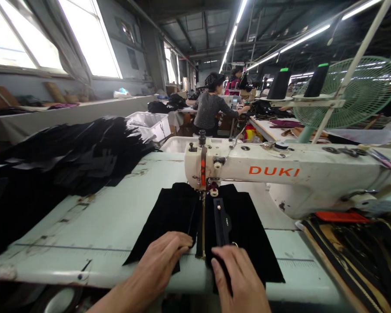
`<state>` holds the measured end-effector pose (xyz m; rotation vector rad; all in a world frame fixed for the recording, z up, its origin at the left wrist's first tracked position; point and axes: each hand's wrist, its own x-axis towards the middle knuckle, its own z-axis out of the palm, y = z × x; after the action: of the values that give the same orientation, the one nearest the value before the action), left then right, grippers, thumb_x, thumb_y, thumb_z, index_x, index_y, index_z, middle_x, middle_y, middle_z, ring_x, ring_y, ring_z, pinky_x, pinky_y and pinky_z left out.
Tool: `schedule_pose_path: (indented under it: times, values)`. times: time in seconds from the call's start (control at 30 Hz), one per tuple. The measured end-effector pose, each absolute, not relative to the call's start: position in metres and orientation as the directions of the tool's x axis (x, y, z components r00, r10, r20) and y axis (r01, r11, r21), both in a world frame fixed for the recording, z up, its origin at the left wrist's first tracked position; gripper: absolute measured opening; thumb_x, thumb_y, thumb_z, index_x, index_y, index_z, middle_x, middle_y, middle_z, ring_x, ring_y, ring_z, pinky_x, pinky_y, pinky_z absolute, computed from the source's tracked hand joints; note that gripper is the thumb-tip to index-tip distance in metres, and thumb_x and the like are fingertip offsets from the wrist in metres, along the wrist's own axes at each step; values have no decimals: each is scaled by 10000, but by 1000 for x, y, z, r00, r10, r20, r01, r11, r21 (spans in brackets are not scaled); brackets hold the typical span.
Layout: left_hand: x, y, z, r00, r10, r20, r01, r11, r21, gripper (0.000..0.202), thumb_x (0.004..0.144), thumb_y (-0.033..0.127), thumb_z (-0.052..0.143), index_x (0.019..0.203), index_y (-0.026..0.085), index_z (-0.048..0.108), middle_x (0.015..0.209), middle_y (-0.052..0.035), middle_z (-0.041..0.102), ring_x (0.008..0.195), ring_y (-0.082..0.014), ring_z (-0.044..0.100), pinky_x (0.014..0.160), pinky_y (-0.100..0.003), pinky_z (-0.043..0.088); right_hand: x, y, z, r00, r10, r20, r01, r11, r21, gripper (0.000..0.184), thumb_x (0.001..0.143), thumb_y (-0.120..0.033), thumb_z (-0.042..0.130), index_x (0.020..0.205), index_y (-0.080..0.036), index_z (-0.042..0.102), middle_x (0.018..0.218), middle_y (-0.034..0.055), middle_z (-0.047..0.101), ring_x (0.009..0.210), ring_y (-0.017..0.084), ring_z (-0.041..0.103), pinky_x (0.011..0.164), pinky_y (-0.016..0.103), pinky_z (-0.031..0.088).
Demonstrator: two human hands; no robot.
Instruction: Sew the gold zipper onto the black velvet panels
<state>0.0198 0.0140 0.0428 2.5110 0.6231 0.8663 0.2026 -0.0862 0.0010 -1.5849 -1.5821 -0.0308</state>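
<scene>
A white DUKI sewing machine stands on a pale green table. Under its needle lie two black velvet fabric pieces joined along a gold zipper. My left hand lies flat on the left piece, fingers together and stretched toward the zipper. My right hand presses flat on the right piece, fingertips beside a black zipper tape with its pull. Neither hand grips anything.
A big heap of black cut pieces covers the table's left. Zipper strips lie at the right. A green fan and thread cones stand behind the machine. A white bin and a seated person are farther back.
</scene>
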Motion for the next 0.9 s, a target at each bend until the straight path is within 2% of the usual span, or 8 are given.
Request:
schedule_pose_path:
  times: [0.1,0.23,0.37,0.47,0.53,0.7,0.77,0.9]
  values:
    - [16,13,39,502,681,534,377,-727,574,186,1020,214,433,1018,222,619,1026,-6,699,958,-127,676,886,-172,508,209,-48,16,137,751,645,904,171,-391,315,970,-211,413,1234,-154,575,1082,113,646,957,214,662,782,295,563]
    - [16,17,44,328,786,524,499,-615,611,213,1004,314,468,1005,245,670,972,23,729,898,-140,705,804,-171,538,186,-7,16,160,853,496,845,141,-515,357,917,-67,435,1249,-62,566,1216,179,613,1110,268,622,898,365,543]
    - [21,22,56,272,814,513,538,-571,620,266,992,376,464,970,240,691,913,21,738,853,-156,716,744,-183,549,174,5,18,149,891,428,790,153,-594,355,879,3,415,1136,-96,639,1125,163,650,1025,285,645,850,386,533]
    - [24,24,63,280,804,525,547,-583,601,288,992,387,457,964,221,691,906,2,739,834,-166,718,739,-194,552,169,3,24,174,904,391,727,149,-670,388,808,65,376,964,-128,673,977,130,673,891,254,658,752,326,506]
    - [27,25,65,294,792,535,551,-598,582,296,996,387,450,967,210,686,921,-15,738,841,-173,718,747,-202,555,163,1,26,220,905,365,653,142,-744,323,816,31,392,879,-137,661,889,112,670,800,226,651,693,289,477]
    - [31,30,67,419,730,540,502,-682,531,287,1006,354,425,983,199,665,979,-46,730,900,-190,713,844,-238,555,144,9,24,424,875,234,288,114,-951,213,854,-116,406,725,-173,567,679,33,623,625,150,597,564,214,431]
    - [31,32,69,510,683,523,456,-730,509,258,1003,321,427,982,202,654,1003,-43,725,932,-186,707,871,-232,548,135,13,18,481,860,171,118,129,-985,176,831,-148,406,762,-181,566,685,20,631,638,141,609,571,200,458]
    - [27,35,68,700,561,441,336,-804,490,192,994,215,416,975,211,607,1006,-21,709,929,-148,695,860,-184,537,111,6,0,548,835,53,-149,159,-976,182,827,-265,422,933,-194,551,874,58,679,849,177,675,751,265,548]
